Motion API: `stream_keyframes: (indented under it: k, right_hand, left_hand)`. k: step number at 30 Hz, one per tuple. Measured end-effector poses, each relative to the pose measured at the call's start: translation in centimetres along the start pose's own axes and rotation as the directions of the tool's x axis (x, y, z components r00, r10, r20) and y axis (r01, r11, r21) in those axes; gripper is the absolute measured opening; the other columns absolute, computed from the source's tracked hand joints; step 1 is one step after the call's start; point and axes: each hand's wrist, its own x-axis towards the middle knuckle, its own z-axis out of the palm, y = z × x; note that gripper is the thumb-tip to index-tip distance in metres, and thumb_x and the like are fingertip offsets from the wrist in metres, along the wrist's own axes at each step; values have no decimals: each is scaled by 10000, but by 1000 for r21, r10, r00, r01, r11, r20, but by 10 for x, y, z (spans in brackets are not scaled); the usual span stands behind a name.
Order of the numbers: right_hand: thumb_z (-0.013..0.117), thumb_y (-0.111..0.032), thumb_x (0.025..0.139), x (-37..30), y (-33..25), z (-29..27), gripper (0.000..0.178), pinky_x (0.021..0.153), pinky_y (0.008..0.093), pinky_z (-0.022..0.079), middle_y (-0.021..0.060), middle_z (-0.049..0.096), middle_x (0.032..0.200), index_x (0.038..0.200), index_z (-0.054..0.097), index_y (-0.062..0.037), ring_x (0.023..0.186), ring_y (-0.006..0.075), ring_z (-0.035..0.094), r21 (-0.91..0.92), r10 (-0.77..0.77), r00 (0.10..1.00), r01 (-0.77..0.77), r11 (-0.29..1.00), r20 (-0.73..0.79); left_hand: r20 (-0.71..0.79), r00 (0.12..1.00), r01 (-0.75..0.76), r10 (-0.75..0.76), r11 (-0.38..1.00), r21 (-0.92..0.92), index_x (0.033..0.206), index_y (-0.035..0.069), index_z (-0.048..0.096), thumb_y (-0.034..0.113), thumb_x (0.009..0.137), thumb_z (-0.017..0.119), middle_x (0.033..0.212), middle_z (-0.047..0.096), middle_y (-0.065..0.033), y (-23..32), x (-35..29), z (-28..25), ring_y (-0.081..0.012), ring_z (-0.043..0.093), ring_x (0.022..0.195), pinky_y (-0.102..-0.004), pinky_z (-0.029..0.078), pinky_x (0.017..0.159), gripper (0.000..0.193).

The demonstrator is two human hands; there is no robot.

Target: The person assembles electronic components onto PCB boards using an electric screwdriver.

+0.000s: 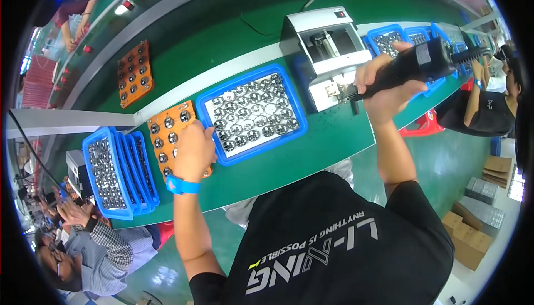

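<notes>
My right hand (386, 90) is wrapped round a black electric screwdriver (409, 67) with a coiled cord. The screwdriver's tip points at the front of a silver-grey screw feeder (328, 54), at its small metal outlet. Over the right part of an orange fixture plate (161, 143) lies my left hand (194, 148), its fingers curled and a blue band on the wrist. Whatever those fingers hold, if anything, is hidden beneath the hand. Rows of round, shiny metal-and-black parts sit in the plate. Beside it stands a blue tray (303, 117) with many similar parts on a white sheet.
Stacked blue trays (119, 177) of parts stand at the bench's left. A second orange plate (135, 74) lies behind a raised light rail (183, 89). More blue trays (386, 29) are beyond the feeder. Co-workers sit at both sides; cardboard boxes (467, 241) stand on the floor.
</notes>
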Motion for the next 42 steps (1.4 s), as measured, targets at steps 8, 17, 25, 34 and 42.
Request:
stream_keyframes:
  k: [8,17,25,34,42]
  right_hand:
    - [434,-858,822,-1,4,-5,850,448,311,382,60,485,596,1248,420,-123,431,175,442,2,16,996,-17,1000,91]
    - [350,-870,851,-40,-3,21,837,462,341,416,49,451,593,1318,408,-178,412,174,425,205,20,999,-30,978,49]
    - [312,-877,850,-67,18,26,853,465,346,457,59,475,594,1335,349,-176,415,181,469,192,28,1000,-29,981,4]
    - [331,-905,816,-73,39,37,895,443,337,456,62,500,601,1336,332,-177,412,182,479,236,-33,999,32,971,-3]
    - [343,-889,828,-80,54,49,881,466,354,464,74,528,618,1346,308,-177,433,193,500,221,-21,996,3,975,82]
  left_hand:
    - [-751,483,-610,450,788,80,1011,10,710,-1,853,697,1147,567,-176,23,-48,93,-297,583,951,-397,487,822,159]
    - [-653,458,-604,604,750,271,991,84,759,149,762,832,1343,511,-225,31,-45,149,-389,481,1236,-530,346,1043,249]
    - [-522,516,-702,680,684,197,868,28,744,70,730,802,1415,487,-215,56,-23,129,-437,395,1288,-534,357,1062,156]
    - [-519,559,-655,646,728,201,837,24,742,104,744,818,1411,503,-166,53,-23,138,-416,398,1298,-543,380,1054,145]
    - [-639,493,-571,590,774,274,872,88,741,175,813,762,1372,573,-106,44,-25,154,-348,405,1308,-585,282,1102,108]
